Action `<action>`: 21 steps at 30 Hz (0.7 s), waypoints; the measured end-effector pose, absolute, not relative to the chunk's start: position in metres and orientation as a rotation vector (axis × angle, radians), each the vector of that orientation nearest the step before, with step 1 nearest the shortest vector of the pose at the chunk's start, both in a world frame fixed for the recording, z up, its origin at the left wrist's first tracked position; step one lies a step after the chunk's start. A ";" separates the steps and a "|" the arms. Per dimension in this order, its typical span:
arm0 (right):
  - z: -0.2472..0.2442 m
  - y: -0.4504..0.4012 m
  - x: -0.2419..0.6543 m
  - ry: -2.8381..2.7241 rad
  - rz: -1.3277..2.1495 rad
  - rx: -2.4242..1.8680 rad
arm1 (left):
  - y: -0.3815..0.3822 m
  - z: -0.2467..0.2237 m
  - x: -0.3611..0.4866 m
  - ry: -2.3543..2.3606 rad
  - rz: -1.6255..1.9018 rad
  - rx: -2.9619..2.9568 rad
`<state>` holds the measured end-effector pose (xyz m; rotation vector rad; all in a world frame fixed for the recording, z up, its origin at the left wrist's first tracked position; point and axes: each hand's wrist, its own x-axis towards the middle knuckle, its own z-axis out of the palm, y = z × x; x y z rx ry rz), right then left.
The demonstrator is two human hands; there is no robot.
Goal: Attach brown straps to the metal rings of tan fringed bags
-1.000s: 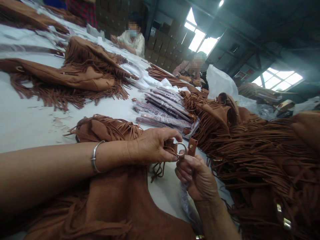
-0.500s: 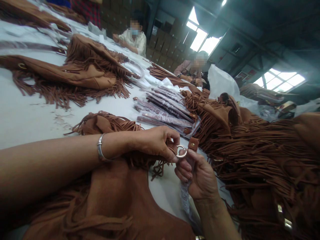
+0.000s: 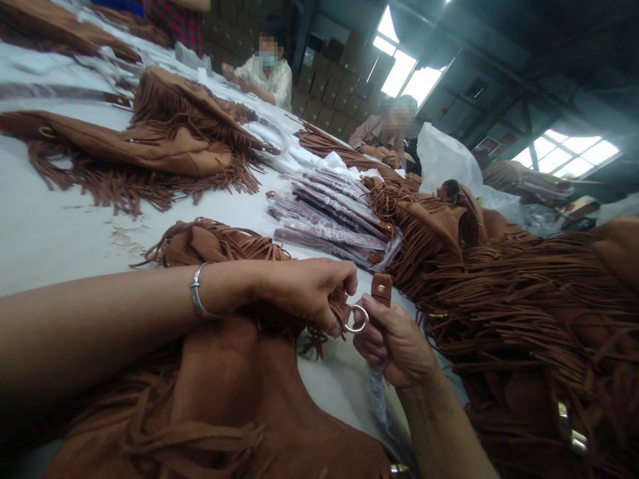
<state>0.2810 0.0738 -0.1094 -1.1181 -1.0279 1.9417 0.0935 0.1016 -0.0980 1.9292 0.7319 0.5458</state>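
Note:
My left hand (image 3: pixel 307 289), with a silver bangle on its wrist, pinches the ring tab of a brown fringed leather bag (image 3: pixel 219 379). A round metal ring (image 3: pixel 357 331) pokes out from its fingertips. My right hand (image 3: pixel 397 342) is closed around a bag strap (image 3: pixel 381 290), whose brown leather end with a brass stud sticks up above the thumb. Below that hand the strap runs down in a clear plastic sleeve (image 3: pixel 378 392). The right thumb and fingertips are at the ring's right side; the strap end stands beside the ring, not through it.
Several plastic-wrapped straps (image 3: pixel 329 216) lie beyond my hands. A heap of fringed bags (image 3: pixel 519 299) fills the right side. Another fringed bag (image 3: pixel 164 153) lies at the far left of the white table (image 3: pixel 30 246). Two co-workers (image 3: pixel 269 76) sit across the table.
The ring has shifted slightly down and left with my left fingers. My right thumb has come closer to the ring, and the strap end has moved a little left.

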 end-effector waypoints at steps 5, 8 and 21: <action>-0.105 0.071 0.286 -1.048 1.960 -1.075 | 0.098 -0.099 0.094 0.741 0.598 2.008; -0.103 0.069 0.291 -1.087 1.925 -1.033 | 0.098 -0.105 0.096 0.775 0.717 2.085; -0.108 0.070 0.288 -0.983 1.878 -0.990 | 0.097 -0.108 0.097 0.867 0.906 2.519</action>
